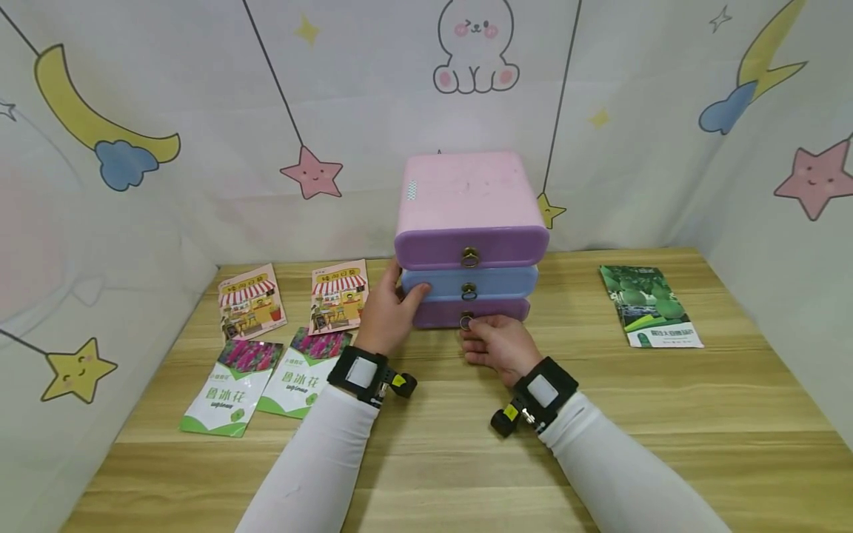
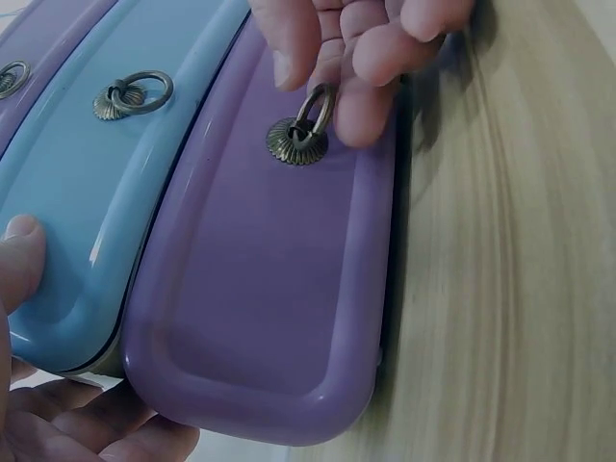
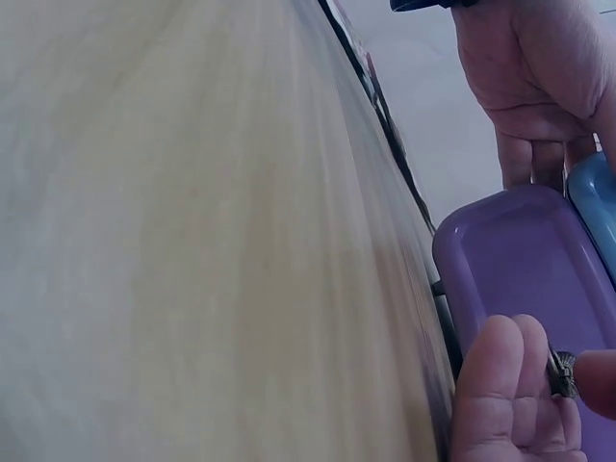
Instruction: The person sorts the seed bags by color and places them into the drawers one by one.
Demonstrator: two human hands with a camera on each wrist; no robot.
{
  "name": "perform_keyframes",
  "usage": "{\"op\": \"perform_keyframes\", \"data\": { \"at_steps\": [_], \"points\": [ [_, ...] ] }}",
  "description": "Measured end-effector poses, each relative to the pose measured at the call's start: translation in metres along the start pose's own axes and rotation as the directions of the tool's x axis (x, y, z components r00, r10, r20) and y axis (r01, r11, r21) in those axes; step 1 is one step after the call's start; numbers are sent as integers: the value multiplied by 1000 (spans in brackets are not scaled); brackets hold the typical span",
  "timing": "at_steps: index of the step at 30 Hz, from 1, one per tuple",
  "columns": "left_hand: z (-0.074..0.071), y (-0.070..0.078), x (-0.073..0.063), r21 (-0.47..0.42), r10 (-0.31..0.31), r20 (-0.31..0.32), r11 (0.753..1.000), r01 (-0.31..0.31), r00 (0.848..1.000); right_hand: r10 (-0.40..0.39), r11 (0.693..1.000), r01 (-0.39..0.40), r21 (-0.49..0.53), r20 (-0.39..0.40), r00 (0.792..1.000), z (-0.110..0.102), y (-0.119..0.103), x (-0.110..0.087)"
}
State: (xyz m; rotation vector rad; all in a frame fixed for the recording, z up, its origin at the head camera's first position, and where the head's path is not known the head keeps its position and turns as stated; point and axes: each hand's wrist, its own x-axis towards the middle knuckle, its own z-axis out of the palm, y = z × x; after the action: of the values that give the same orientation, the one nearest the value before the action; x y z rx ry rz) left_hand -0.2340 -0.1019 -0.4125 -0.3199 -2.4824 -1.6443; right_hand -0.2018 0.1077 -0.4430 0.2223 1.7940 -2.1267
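A three-drawer cabinet (image 1: 469, 185) with a pink top stands at the back of the table. Its top drawer (image 1: 426, 250) is purple, the middle drawer (image 1: 436, 284) blue and the bottom drawer (image 2: 250, 279) purple, each with a brass ring pull. My left hand (image 1: 388, 314) grips the cabinet's left side, thumb on the blue front and fingers round the side. At the bottom drawer, my right hand (image 1: 500, 346) pinches the ring pull (image 2: 295, 144) between thumb and fingers. The ring is lifted away from the drawer front in the left wrist view.
Left of the cabinet lie two pink shop-print packets (image 1: 252, 302) (image 1: 338, 297) and two green-white flower packets (image 1: 229, 389) (image 1: 303, 374). A green packet (image 1: 649, 305) lies on the right of the wooden table (image 1: 440, 474). A printed curtain (image 1: 373, 96) hangs close behind the cabinet.
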Motion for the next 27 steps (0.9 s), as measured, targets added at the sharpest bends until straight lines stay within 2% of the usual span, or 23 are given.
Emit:
{"op": "perform_keyframes", "data": {
  "at_steps": [6,16,27],
  "points": [
    [-1,0,0,-1,2,1,1000,-2,1000,-5,999,7,40,-38,999,2,3,1],
    [-1,1,0,5,1,-1,1000,-1,1000,-11,999,14,35,-65,998,4,2,0],
    [-1,0,0,-2,1,-1,1000,-1,1000,-15,999,17,34,-62,998,3,3,0]
  ]
}}
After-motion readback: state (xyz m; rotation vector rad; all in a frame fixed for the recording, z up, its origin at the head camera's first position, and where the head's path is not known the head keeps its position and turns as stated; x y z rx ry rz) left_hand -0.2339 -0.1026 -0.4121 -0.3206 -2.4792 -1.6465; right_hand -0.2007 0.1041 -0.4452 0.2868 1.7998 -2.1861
